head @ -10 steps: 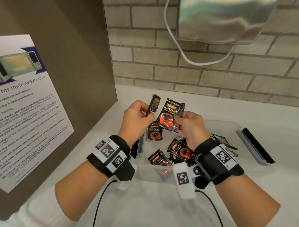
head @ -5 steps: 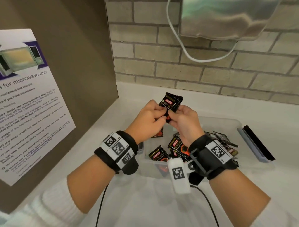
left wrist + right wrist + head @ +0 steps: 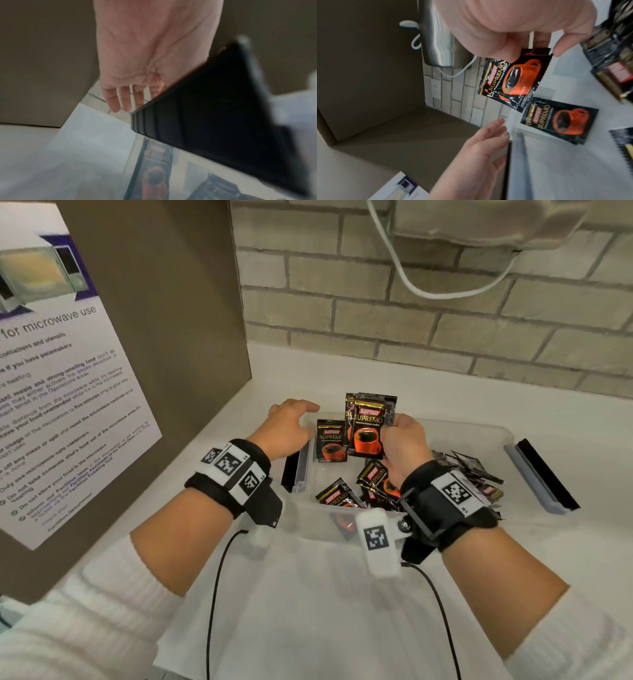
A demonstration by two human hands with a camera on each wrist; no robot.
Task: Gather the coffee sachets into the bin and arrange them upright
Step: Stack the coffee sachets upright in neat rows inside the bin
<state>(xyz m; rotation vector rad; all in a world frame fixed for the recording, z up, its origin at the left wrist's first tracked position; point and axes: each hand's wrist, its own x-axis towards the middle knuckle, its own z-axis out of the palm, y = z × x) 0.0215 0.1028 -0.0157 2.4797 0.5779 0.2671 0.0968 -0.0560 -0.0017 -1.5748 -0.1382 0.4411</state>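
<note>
A clear plastic bin (image 3: pixel 479 430) sits on the white counter with several black and orange coffee sachets in it. My right hand (image 3: pixel 404 446) grips a small stack of sachets (image 3: pixel 368 428) upright over the bin's left part; in the right wrist view my thumb and fingers pinch the stack of sachets (image 3: pixel 513 79). One sachet (image 3: pixel 330 441) stands against the bin's left wall. Others lie loose in a pile (image 3: pixel 373 484). My left hand (image 3: pixel 291 422) hovers open over the bin's left rim, holding nothing; its fingers (image 3: pixel 120 100) hang straight.
A brown panel with a microwave notice (image 3: pixel 61 392) stands close on the left. The brick wall (image 3: pixel 411 320) is behind the bin, with a metal appliance (image 3: pixel 479 220) and white cable above. The bin's black and grey clip handle (image 3: pixel 544 474) sticks out right.
My left hand has let go of the sachets and moved left to the bin's rim. My right hand now holds the joined stack alone, lower and upright.
</note>
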